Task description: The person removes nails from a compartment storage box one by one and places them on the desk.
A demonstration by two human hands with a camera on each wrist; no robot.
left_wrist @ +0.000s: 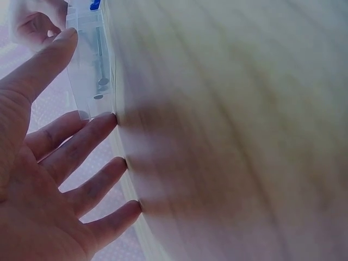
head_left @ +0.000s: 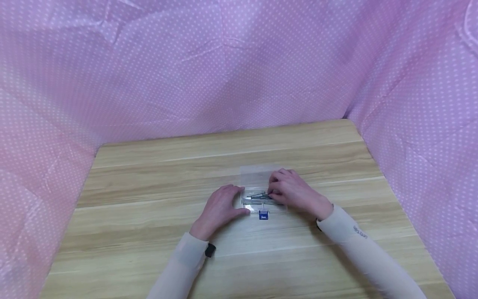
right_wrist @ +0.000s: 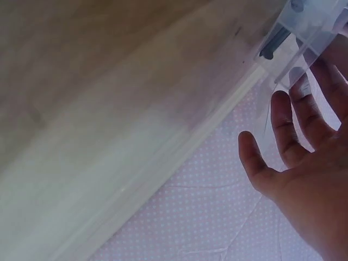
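A small clear plastic box lies on the wooden table, its clear lid folded open to the far side and a blue label on its near edge. Dark nails lie inside. My left hand rests at the box's left end, with straight fingers touching the table and the thumb against the box. My right hand is curled over the box's right side, its fingertips pinching at the nails. In the right wrist view the box and a nail show beyond the hand.
Pink dotted cloth walls in the table at the back, left and right. Bare wood surrounds the box on all sides. Both forearms wear pale sleeves.
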